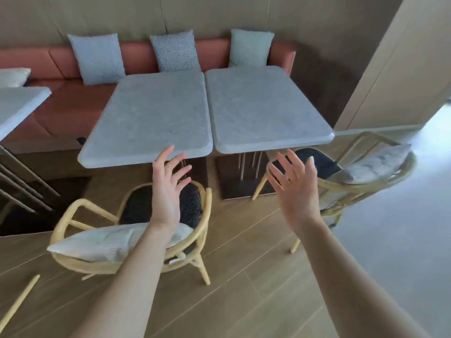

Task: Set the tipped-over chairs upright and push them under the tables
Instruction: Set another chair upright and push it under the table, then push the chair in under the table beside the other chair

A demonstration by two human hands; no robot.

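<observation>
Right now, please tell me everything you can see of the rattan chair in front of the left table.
The rattan chair stands upright on the wooden floor, not yet pushed under the left table. Its pale curved frame forms arms and a rounded back. The seat is dark and speckled; a white cushion leans against the backrest. The left hand hovers open above it, touching nothing.
</observation>
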